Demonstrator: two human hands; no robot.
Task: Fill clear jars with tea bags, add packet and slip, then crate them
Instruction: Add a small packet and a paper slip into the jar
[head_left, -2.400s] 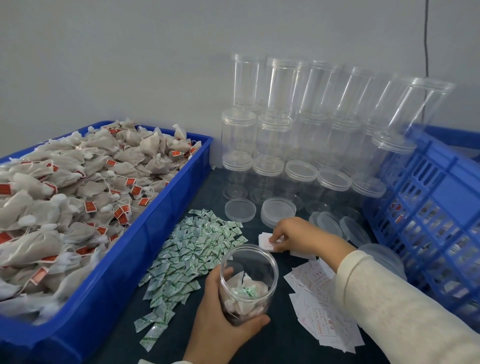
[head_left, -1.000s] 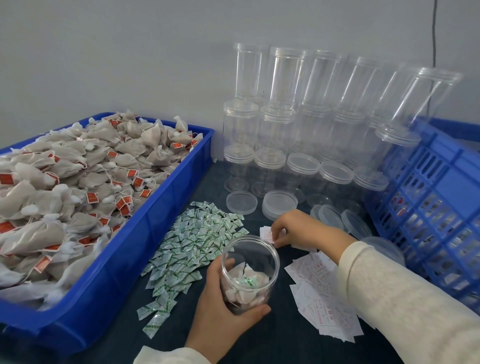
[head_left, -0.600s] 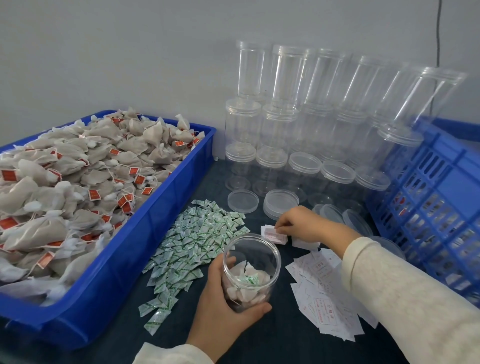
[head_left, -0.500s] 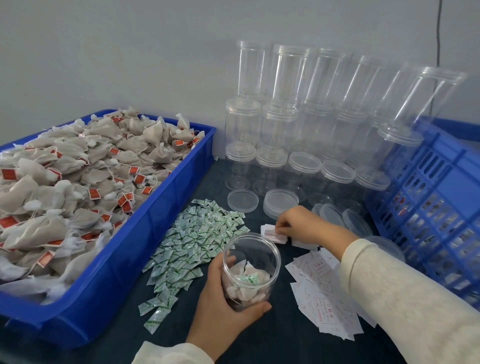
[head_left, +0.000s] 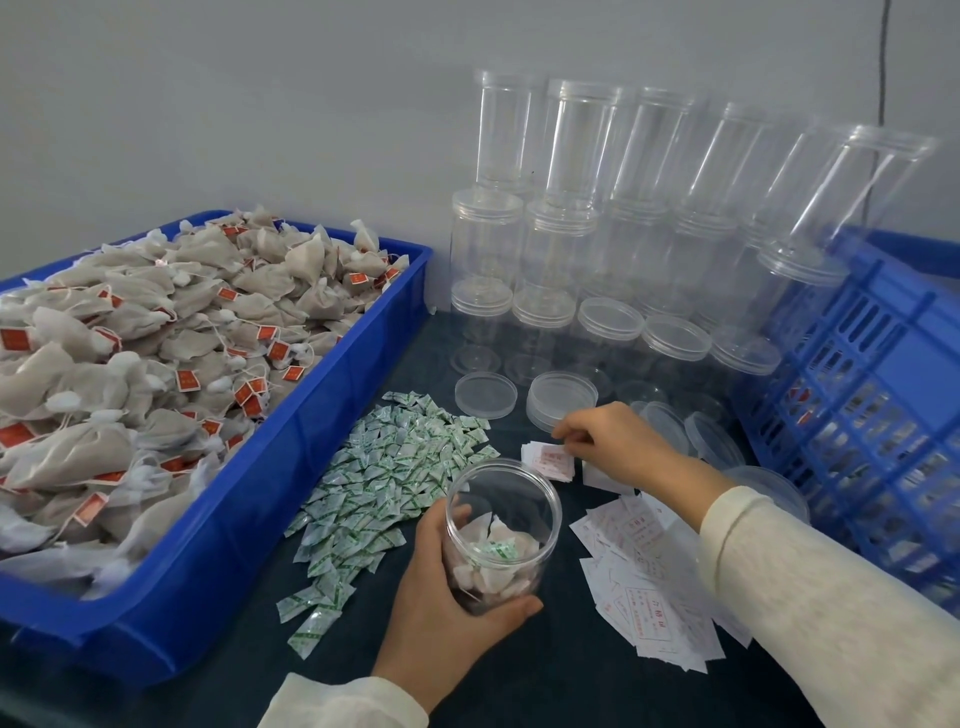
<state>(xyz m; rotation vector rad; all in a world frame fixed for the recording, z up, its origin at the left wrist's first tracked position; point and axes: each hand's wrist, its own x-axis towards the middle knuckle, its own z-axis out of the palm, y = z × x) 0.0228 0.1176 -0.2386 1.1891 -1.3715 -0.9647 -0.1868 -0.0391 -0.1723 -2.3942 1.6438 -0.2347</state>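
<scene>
Clear plastic forms the open jar (head_left: 503, 535), which is held upright near the front edge of the bench by the left hand (head_left: 447, 618), fingers and thumb wrapped round its lower wall. Tea bags and one green-printed packet (head_left: 491, 550) already lie inside, so the step in hand is judged to be the slip. Loose slips (head_left: 644, 587) are fanned just right of the jar. Beyond the jar, towards mid-bench, the right hand (head_left: 608, 447) is curled over a small stack of slips (head_left: 548, 461), thumb and forefinger pinching at its top sheet. A single sheet should be peeled by sliding it off the stack edge, then checked for doubles before lifting. The jar mouth should be kept level for the drop. The packet heap (head_left: 395, 478) lies left of the jar, the tea bag bin (head_left: 332, 415) along the left edge, empty jars (head_left: 571, 244) at the back edge, and the crate (head_left: 883, 395) at the right edge.
</scene>
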